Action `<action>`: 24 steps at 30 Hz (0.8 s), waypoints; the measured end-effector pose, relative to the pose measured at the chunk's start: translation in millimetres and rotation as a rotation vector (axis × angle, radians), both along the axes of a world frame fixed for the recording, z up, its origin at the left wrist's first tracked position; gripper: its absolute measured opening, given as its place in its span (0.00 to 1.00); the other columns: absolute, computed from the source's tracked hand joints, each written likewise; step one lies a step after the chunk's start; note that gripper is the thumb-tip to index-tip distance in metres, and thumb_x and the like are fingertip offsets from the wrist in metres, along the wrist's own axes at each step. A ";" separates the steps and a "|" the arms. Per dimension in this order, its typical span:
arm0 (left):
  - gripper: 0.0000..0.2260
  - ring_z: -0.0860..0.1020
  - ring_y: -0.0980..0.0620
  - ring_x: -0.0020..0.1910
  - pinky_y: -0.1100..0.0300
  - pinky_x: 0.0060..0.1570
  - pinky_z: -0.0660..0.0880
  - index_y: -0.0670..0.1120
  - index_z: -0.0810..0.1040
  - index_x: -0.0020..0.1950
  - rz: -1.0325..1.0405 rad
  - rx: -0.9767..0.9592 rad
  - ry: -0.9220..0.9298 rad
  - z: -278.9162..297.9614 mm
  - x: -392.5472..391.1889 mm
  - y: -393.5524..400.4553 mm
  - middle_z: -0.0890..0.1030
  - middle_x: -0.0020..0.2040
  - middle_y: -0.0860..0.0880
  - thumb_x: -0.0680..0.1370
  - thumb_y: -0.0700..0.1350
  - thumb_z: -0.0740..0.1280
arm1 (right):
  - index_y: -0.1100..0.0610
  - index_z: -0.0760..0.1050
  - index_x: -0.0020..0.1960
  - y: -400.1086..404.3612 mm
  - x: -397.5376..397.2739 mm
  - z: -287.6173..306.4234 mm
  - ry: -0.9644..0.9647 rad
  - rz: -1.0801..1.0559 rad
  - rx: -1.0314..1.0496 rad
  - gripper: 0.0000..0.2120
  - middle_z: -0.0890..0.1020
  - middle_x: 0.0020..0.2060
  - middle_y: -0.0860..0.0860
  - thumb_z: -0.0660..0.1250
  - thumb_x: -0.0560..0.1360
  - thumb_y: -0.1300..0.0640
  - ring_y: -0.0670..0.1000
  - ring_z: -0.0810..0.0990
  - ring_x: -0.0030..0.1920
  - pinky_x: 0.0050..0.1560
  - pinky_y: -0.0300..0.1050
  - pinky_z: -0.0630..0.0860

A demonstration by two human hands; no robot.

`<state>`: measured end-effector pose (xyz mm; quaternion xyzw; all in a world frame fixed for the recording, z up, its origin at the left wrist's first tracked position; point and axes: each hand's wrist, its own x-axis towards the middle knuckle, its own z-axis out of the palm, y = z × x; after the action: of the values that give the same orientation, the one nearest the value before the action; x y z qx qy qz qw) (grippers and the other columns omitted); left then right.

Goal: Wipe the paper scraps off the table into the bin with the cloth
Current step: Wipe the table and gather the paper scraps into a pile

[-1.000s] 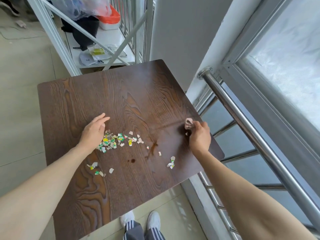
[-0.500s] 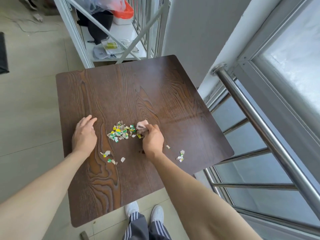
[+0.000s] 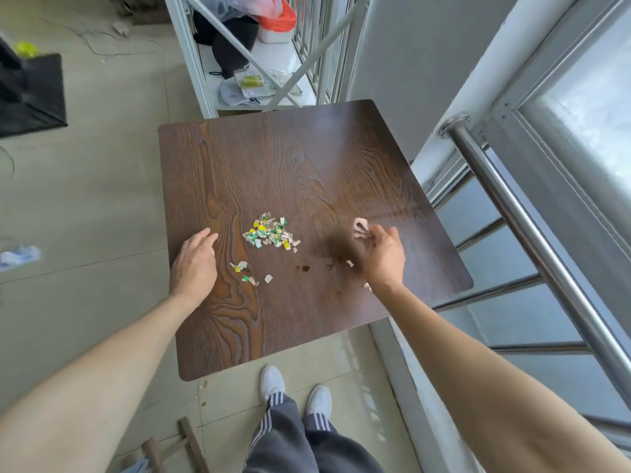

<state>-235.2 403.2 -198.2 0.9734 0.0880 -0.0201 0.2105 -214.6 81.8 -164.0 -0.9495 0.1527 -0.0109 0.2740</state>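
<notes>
A dark wooden table fills the middle of the head view. A heap of green, yellow and white paper scraps lies near its centre. A few loose scraps sit closer to me, and one or two more show beside my right wrist. My right hand is shut on a small crumpled pinkish cloth, lifted to the right of the heap. My left hand rests flat on the table's left edge, fingers apart, holding nothing. A black bin stands on the floor at far left.
A steel railing and window run along the right side. A white shelf frame with bags stands behind the table. Small dark stains mark the tabletop. My feet in white shoes are below the near edge. Wood pieces lie on the floor.
My right hand, which had swept the cloth left against the heap, has pulled back to the right. The scraps now lie in a tighter pile. The camera view has shifted left.
</notes>
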 end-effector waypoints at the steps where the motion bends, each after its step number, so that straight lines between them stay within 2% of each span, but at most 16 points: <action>1: 0.18 0.66 0.44 0.71 0.47 0.68 0.67 0.41 0.71 0.70 -0.004 0.007 -0.002 -1.3 -6.9 0.6 0.69 0.73 0.45 0.81 0.38 0.55 | 0.56 0.77 0.57 -10.2 -7.3 -0.5 0.007 -0.047 -0.030 0.13 0.74 0.50 0.57 0.61 0.74 0.64 0.60 0.77 0.48 0.47 0.46 0.72; 5: 0.19 0.61 0.47 0.75 0.49 0.71 0.63 0.42 0.68 0.72 -0.003 0.012 0.004 -11.9 -25.7 0.2 0.65 0.75 0.47 0.81 0.38 0.55 | 0.58 0.75 0.59 -23.9 -39.9 -10.3 0.136 -0.199 -0.095 0.17 0.74 0.53 0.59 0.57 0.73 0.66 0.62 0.75 0.53 0.50 0.53 0.74; 10: 0.21 0.54 0.48 0.77 0.52 0.76 0.52 0.41 0.63 0.75 -0.015 -0.047 -0.022 -24.4 -27.9 -2.3 0.59 0.78 0.46 0.81 0.36 0.54 | 0.59 0.74 0.59 14.2 -43.7 -21.6 0.131 -0.385 0.041 0.17 0.75 0.53 0.58 0.58 0.72 0.67 0.62 0.76 0.53 0.50 0.53 0.72; 15: 0.22 0.52 0.48 0.78 0.52 0.77 0.49 0.41 0.60 0.76 -0.026 -0.045 -0.027 -29.6 -27.0 -0.3 0.57 0.78 0.46 0.81 0.35 0.53 | 0.59 0.76 0.59 103.3 -29.9 -13.0 0.076 -0.300 0.271 0.17 0.76 0.54 0.58 0.59 0.73 0.66 0.63 0.78 0.49 0.51 0.51 0.73; 19: 0.22 0.52 0.48 0.78 0.52 0.77 0.49 0.41 0.60 0.76 -0.051 -0.081 -0.005 -29.7 -25.6 5.1 0.56 0.78 0.47 0.81 0.37 0.54 | 0.59 0.74 0.64 163.1 -2.5 -1.5 0.155 -0.227 0.413 0.19 0.74 0.57 0.58 0.56 0.75 0.65 0.62 0.78 0.53 0.54 0.50 0.72; 22: 0.22 0.51 0.52 0.78 0.43 0.75 0.52 0.47 0.59 0.76 -0.035 -0.081 0.037 -35.1 -24.4 10.4 0.55 0.79 0.51 0.82 0.40 0.55 | 0.58 0.72 0.67 178.5 12.3 1.6 0.213 -0.172 0.503 0.21 0.74 0.59 0.58 0.55 0.76 0.67 0.61 0.77 0.56 0.58 0.49 0.71; 24: 0.22 0.50 0.54 0.78 0.41 0.74 0.54 0.50 0.58 0.77 -0.033 -0.071 0.060 -38.4 -25.0 14.0 0.53 0.79 0.54 0.82 0.42 0.54 | 0.58 0.73 0.67 179.7 17.7 0.0 0.245 -0.126 0.525 0.21 0.76 0.59 0.58 0.56 0.76 0.66 0.60 0.77 0.57 0.59 0.50 0.73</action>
<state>-260.2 417.2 -236.6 0.9656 0.0776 -0.0556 0.2419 -196.9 261.5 -164.0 -0.8290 0.2408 0.1270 0.4885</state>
